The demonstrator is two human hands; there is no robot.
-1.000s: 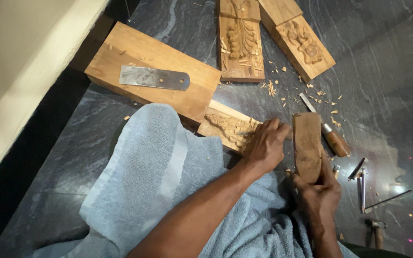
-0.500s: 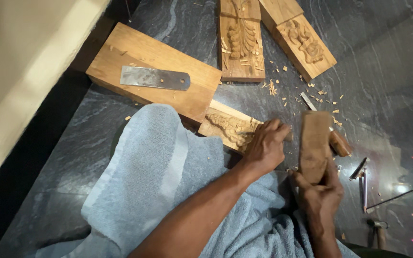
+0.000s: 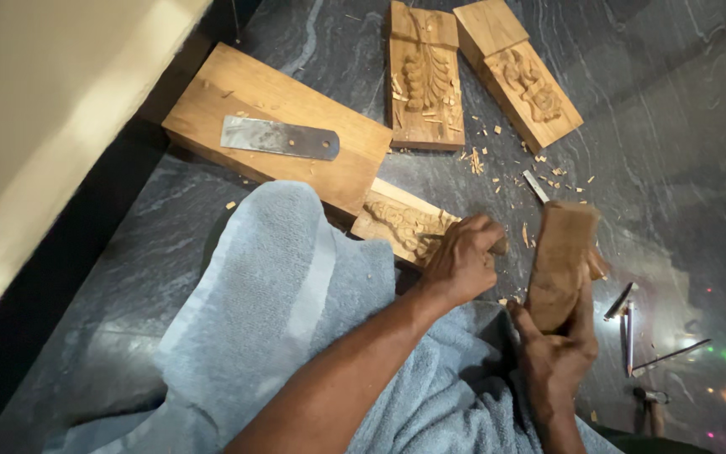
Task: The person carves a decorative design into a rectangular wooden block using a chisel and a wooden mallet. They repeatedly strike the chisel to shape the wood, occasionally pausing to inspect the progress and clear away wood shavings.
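Observation:
My left hand (image 3: 462, 262) is closed around a small chisel whose wooden end (image 3: 500, 247) shows past the fingers. It rests on the end of a carved wooden block (image 3: 401, 225) that lies partly under the grey towel (image 3: 279, 303) on my lap. Close to its right, my right hand (image 3: 558, 357) grips a wooden mallet (image 3: 560, 261) held upright above the floor. The chisel's blade is hidden by my fingers.
A plain wooden block (image 3: 279, 126) with a flat metal blade (image 3: 279, 139) on it lies at the upper left. Two carved panels (image 3: 424, 76) (image 3: 527, 80) lie beyond. Another chisel (image 3: 538, 187), wood chips and several thin metal tools (image 3: 628, 319) lie on the dark stone floor.
The mallet in my right hand has shifted slightly to the right and tilted. My left hand stays on the carved block.

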